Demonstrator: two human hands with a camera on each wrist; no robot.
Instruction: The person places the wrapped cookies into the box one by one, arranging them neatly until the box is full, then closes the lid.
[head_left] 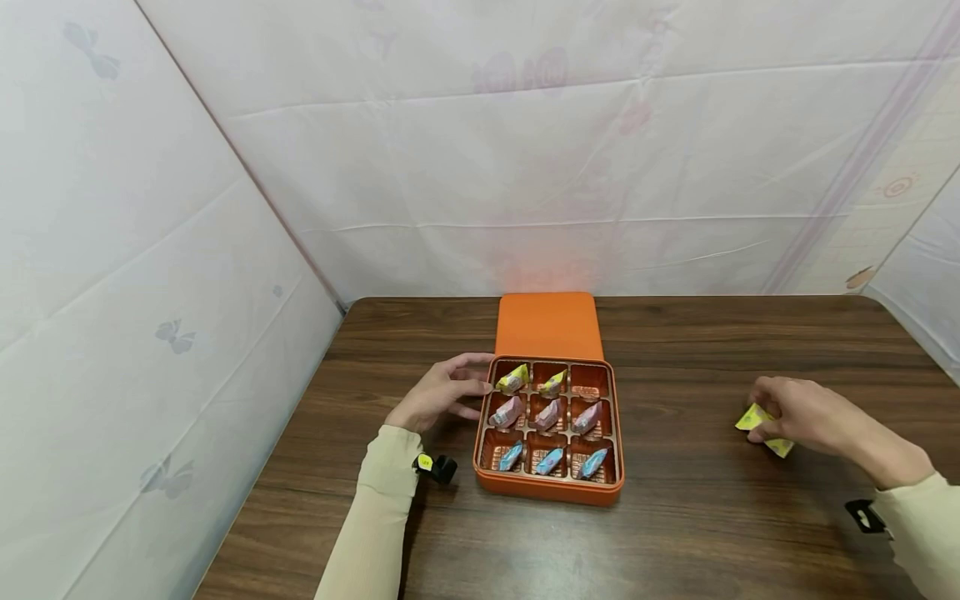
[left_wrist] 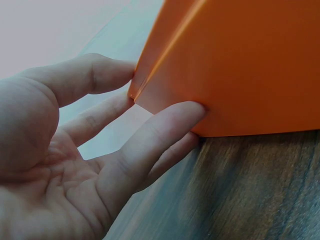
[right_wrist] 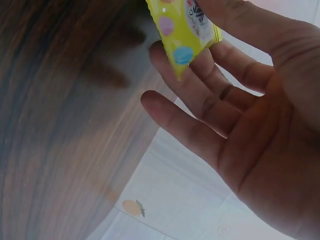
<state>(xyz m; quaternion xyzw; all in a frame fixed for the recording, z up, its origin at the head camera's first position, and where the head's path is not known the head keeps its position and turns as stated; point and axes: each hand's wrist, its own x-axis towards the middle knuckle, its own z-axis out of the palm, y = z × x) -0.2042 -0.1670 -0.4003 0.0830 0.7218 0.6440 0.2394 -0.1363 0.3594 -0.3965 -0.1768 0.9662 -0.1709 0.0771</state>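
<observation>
An orange box (head_left: 547, 492) divided into compartments sits in the middle of the table. Its back row holds two yellow-wrapped candies, and the back right compartment (head_left: 587, 381) is bare. Pink-wrapped candies (head_left: 547, 415) fill the middle row, blue-wrapped ones (head_left: 550, 461) the front row. My left hand (head_left: 438, 392) touches the box's left side with fairly straight fingers; up close, its fingertips rest against the orange wall (left_wrist: 260, 65). Off to the right, my right hand (head_left: 810, 417) pinches a yellow-wrapped candy (head_left: 780, 447) between thumb and fingers, its wrapper (right_wrist: 172, 35) showing coloured spots.
Behind the box lies an orange lid (head_left: 549, 325), flat and touching its back edge or very near it. The dark wood table (head_left: 690, 533) extends to both sides. White patterned cloth (head_left: 450, 167) hangs behind and at the sides.
</observation>
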